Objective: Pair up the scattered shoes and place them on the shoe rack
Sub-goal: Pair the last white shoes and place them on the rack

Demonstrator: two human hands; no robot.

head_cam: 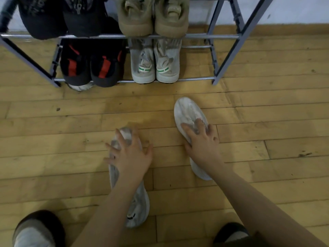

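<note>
Two white sneakers lie apart on the wooden floor in front of the shoe rack (195,36). My left hand (130,154) lies over the front half of the left white sneaker (138,205), fingers spread and curled round it. My right hand (201,139) grips the middle of the right white sneaker (187,109), thumb on one side and fingers on the other. Both shoes rest on the floor with their toes toward the rack.
The rack's lower shelf holds black-and-red shoes (89,68) and a pale pair with green stripes (154,66); its upper shelf holds black shoes (58,16) and a beige pair (153,16). The right part of both shelves shows bare rails. My feet in dark slippers (39,229) sit at the bottom.
</note>
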